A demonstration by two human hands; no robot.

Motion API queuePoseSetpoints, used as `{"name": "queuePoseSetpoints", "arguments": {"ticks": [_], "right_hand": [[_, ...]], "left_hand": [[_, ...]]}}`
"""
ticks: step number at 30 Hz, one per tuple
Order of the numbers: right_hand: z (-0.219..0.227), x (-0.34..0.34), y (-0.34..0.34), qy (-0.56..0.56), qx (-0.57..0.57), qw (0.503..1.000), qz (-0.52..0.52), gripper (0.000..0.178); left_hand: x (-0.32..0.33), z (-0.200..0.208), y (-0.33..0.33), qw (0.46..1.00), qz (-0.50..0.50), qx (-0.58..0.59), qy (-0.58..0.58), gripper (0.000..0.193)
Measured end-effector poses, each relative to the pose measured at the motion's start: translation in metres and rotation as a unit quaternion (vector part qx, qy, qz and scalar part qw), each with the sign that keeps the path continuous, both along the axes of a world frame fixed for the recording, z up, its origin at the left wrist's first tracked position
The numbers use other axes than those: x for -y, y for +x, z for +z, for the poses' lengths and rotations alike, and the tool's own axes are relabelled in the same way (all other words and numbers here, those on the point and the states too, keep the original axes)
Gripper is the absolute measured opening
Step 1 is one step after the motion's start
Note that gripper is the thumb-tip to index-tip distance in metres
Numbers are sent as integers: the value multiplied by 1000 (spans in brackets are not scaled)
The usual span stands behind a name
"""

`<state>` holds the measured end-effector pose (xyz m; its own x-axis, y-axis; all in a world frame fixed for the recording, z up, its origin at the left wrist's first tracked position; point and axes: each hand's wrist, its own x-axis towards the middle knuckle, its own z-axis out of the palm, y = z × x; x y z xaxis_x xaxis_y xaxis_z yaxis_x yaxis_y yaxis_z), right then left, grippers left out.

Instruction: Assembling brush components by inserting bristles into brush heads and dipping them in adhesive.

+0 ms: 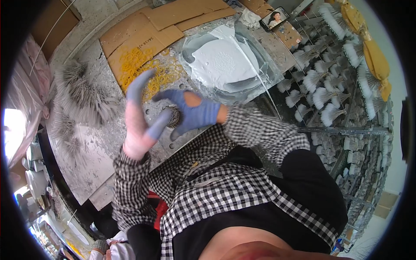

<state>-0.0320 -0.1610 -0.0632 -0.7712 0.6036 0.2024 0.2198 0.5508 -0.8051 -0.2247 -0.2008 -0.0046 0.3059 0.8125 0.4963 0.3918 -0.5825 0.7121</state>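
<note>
Right-hand fingers point(167, 96) in a blue-coated glove, curled around a small bundle of grey bristles point(174, 116) and grasping it near picture centre; bundle largely masked by the glove, only its end showing. Right hand point(195, 113) entering from 3 o'clock on a checked sleeve point(255, 130). Left-hand fingers point(141, 84) released, one long fingertip raised toward 12 o'clock, another point(159, 123) reaching to 3 o'clock and touching or nearly touching the bundle; exact contact not determinable. Left hand point(136, 134) in a pale pink glove with blue tips, just at 9 o'clock of the bundle. Beyond the hands, at 12 o'clock, a scatter of yellow rubber bands point(147, 69) on cardboard point(143, 30) and on the dusty desk point(95, 160). At 1 o'clock, a shallow tray of white paste point(225, 60) under clear sheeting. At 9 to 10 o'clock, loose heaps of grey bristles point(84, 93). At 2 to 3 o'clock, racks of white-tipped tufts point(325, 91). Judgement for good execution: keep the right-hand clasp firm and even so the bristles stay aligned; bring the left fingertip in squarely beside the clasp, without splaying the end; keep the bundle clear of the paste tray.
</note>
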Motion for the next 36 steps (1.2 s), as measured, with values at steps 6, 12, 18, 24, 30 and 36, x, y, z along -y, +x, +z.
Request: {"name": "queuePoseSetpoints", "arguments": {"ticks": [6,12,18,24,30,36], "right_hand": [[-34,-2,-13,5,-30,1000,6,100],[-77,-2,-22,39,-134,990,-18,90],[-79,10,-47,75,-227,971,-20,59],[-56,0,-43,28,-163,986,14,36],[-72,11,-51,165,-205,957,-125,23],[-71,-4,-42,183,24,983,-17,33]], "left_hand": [[-41,13,52,909,-75,-372,-171,40],[-41,23,53,914,-64,-357,-183,45],[-26,-15,42,928,-39,-337,-152,48],[-38,39,43,946,-17,-202,-253,37],[-32,0,44,908,35,-390,-151,37],[-44,10,38,915,82,-300,-259,41]]}}
